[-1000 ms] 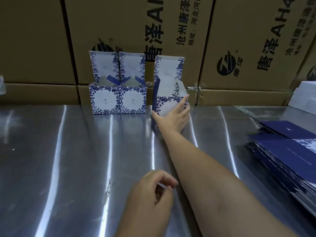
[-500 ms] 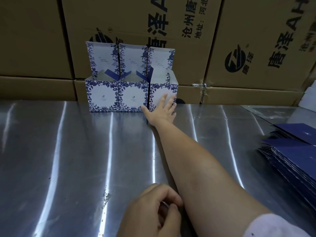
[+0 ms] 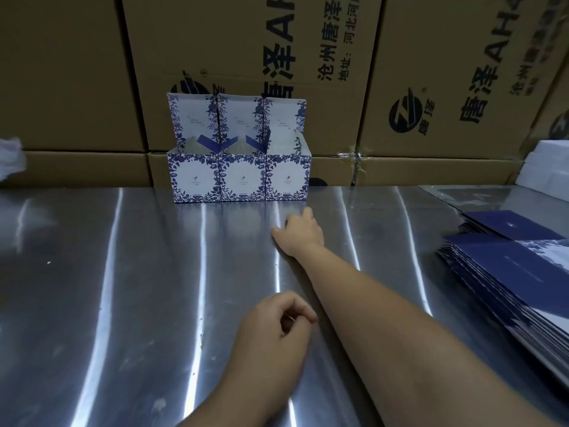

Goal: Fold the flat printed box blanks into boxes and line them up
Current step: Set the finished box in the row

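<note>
Three folded blue-and-white floral boxes stand side by side at the back of the steel table, lids up: the left box, the middle box and the right box. My right hand lies low over the table a short way in front of the right box, fingers relaxed, touching no box. My left hand rests near the table's front, fingers loosely curled and holding nothing. A stack of flat navy box blanks lies at the right edge.
Large brown cartons with black print form a wall right behind the boxes. A white object sits at the far right, and a pale crumpled thing at the far left edge.
My right hand pushed the third box in beside the other two, then let go and drew back toward me. The left hand stayed put, loosely curled.
</note>
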